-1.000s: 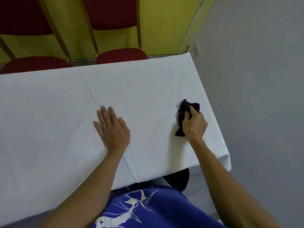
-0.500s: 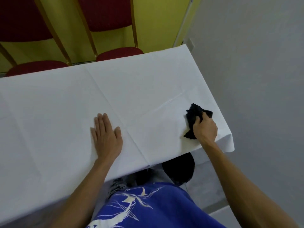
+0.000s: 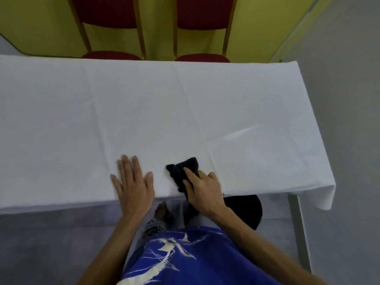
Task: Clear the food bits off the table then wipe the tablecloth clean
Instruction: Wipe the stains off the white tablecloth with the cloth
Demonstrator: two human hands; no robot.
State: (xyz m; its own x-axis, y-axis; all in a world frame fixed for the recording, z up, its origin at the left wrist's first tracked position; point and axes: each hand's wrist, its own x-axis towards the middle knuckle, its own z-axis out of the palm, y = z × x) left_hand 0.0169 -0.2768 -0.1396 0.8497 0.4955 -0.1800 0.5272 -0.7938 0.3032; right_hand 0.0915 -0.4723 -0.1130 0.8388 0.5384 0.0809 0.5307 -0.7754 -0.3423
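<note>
1. A white tablecloth (image 3: 185, 110) covers a long table that runs left to right across the view. Its fold creases cross it from the far edge to the near edge, and its right end hangs over the corner.
2. A black cloth (image 3: 181, 169) lies bunched on the tablecloth just at the near edge, in front of the person. Its long axis runs from the far side towards the person, and its near end appears to drop over the edge.
3. The black cloth is gripped by the right hand (image 3: 203, 190), with the fingers curled over it and the forefinger laid along the top.
4. The left hand (image 3: 133, 188) is laid flat on the tablecloth just beside it, fingers straight and close together, holding nothing.
5. No food bits can be seen; a shiny streak (image 3: 240, 132) shows further right.
6. The black cloth is judged soft, light and limp, best bunched in the palm and pressed down.
7. The tablecloth is judged thin and likely to slide or wrinkle, so it is best pinned flat beside the wiped patch.
8. Two red chairs (image 3: 107, 11) stand beyond the far edge.
</note>
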